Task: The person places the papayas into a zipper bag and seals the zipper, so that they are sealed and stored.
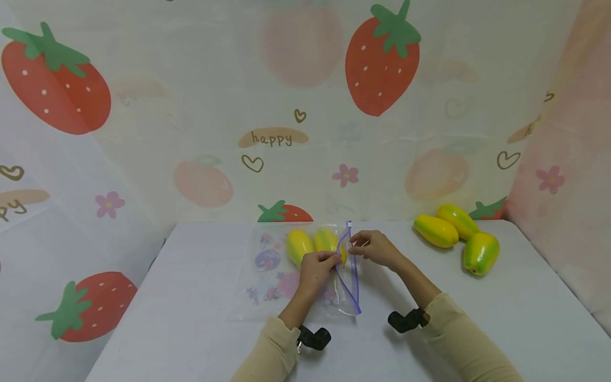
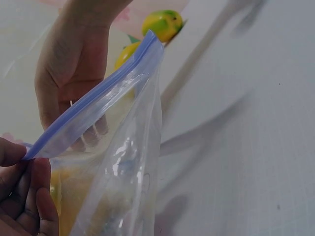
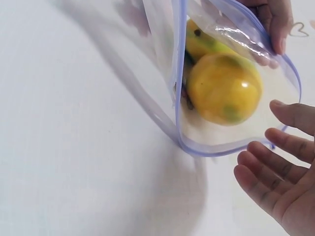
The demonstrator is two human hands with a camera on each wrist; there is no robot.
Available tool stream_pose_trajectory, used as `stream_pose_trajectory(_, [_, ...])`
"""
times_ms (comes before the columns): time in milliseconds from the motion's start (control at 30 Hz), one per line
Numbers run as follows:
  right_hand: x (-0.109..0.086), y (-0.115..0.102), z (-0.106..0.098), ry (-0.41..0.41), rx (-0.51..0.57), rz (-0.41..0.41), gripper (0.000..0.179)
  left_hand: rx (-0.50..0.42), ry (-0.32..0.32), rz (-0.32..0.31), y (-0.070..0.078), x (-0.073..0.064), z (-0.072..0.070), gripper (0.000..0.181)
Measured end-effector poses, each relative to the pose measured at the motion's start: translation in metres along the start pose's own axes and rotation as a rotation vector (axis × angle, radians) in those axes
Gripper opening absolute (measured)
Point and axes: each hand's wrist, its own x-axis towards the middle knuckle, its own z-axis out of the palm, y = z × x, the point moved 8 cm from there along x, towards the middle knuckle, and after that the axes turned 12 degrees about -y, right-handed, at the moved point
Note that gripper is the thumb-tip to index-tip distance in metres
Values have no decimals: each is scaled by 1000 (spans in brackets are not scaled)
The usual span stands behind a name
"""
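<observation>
A clear zip bag (image 1: pixel 267 281) with purple printed pictures lies on the table, its purple-edged mouth facing right and gaping. Two yellow-green papaya-like fruits (image 1: pixel 299 246) (image 3: pixel 225 88) are inside it, close to the opening. My left hand (image 1: pixel 315 270) pinches the purple zip edge (image 2: pixel 98 91) between thumb and fingers, holding that side up. Beside the mouth, my right hand (image 1: pixel 377 248) has its fingers spread and loosely bent, with nothing held. In the right wrist view its fingertips (image 3: pixel 253 147) are right at the purple rim.
Three more yellow-green fruits (image 1: pixel 435 231) sit together at the back right of the white table (image 1: pixel 191 339). Behind the table hangs a cloth (image 1: pixel 215 106) printed with strawberries. A black wrist camera (image 1: pixel 315 338) is on each arm.
</observation>
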Motion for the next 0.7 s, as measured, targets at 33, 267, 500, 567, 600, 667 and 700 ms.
stream_pose_trajectory(33, [0, 0, 0, 0, -4, 1, 36, -3, 0, -2, 0, 0, 0, 22])
stream_pose_trajectory(267, [-4, -4, -5, 13, -35, -18, 34, -13, -5, -9, -1, 0, 0, 22])
stream_pose_trajectory(500, [-8, -8, -16, 40, -110, -47, 35, -8, 4, -14, 1, -2, -1, 23])
stream_pose_trajectory(567, [-10, -10, -19, 47, -138, -53, 36, -4, 6, -15, 1, -2, -1, 23])
stream_pose_trajectory(600, [-12, -10, -21, 50, -149, -54, 36, -3, 6, -20, 1, -2, -1, 23])
stream_pose_trajectory(667, [-14, -11, -25, 59, -172, -57, 36, -5, 1, -28, 0, -2, 0, 23])
stream_pose_trajectory(700, [-16, -12, -27, 64, -183, -58, 36, -7, -2, -32, -1, -2, 0, 23])
